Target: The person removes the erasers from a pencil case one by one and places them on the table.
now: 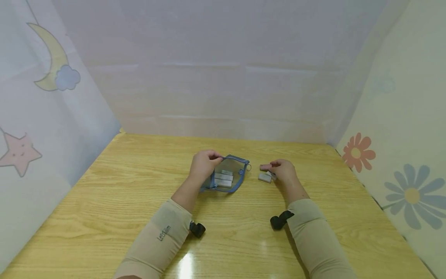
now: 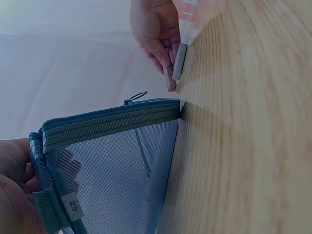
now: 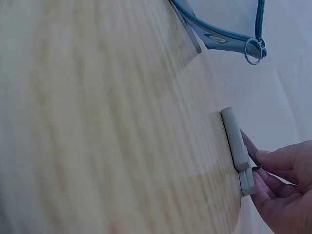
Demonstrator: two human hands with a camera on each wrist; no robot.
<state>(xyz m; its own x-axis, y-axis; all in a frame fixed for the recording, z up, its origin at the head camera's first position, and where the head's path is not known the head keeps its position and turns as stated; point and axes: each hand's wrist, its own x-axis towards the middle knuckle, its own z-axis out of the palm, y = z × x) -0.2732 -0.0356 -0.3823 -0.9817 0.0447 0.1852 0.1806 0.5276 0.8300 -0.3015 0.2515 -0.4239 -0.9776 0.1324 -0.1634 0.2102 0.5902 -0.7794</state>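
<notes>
By the left hand (image 1: 203,167), on a wood-grained table (image 1: 139,217), a blue-trimmed mesh pouch (image 2: 114,168) is pinched at its gaping rim, one corner pointed right. Inside, flat rectangular pale blocks (image 1: 223,182) are laid lengthwise left to right. To its right, a pinkish block (image 1: 264,167), its long axis likewise left to right, is pinched by the right hand (image 1: 285,170) near grey blocks (image 1: 265,178). From the pouch's corner a thin ring (image 3: 245,51) is hung.
</notes>
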